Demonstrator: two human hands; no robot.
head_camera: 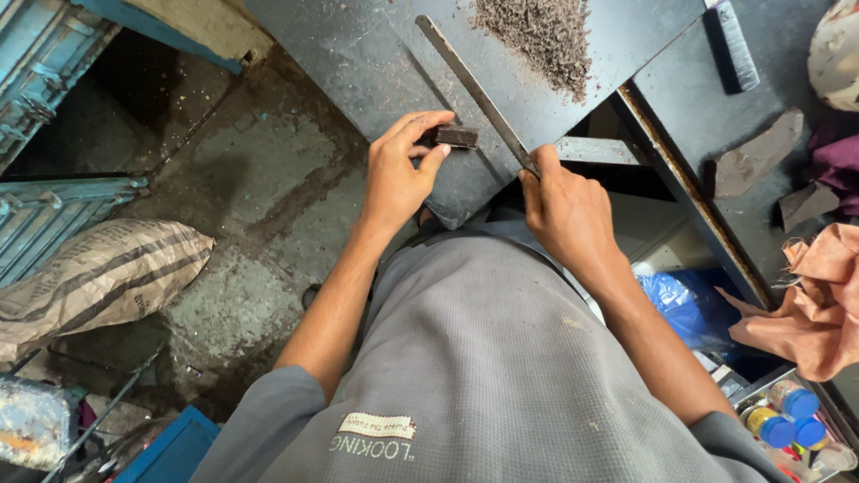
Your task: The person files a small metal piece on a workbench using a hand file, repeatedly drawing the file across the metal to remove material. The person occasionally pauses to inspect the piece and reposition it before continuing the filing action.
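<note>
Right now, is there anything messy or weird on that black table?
Yes. A loose pile of dark shavings lies scattered on the black table, beyond the long blade. The table's right edge looks rusty.

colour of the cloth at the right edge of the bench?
Peach-orange cloth, crumpled; shows best in the head view.

The right hand covers the near end of the long flat file. The left hand's fingers hide part of the small dark block. The striped sack runs off the left edge.
</note>
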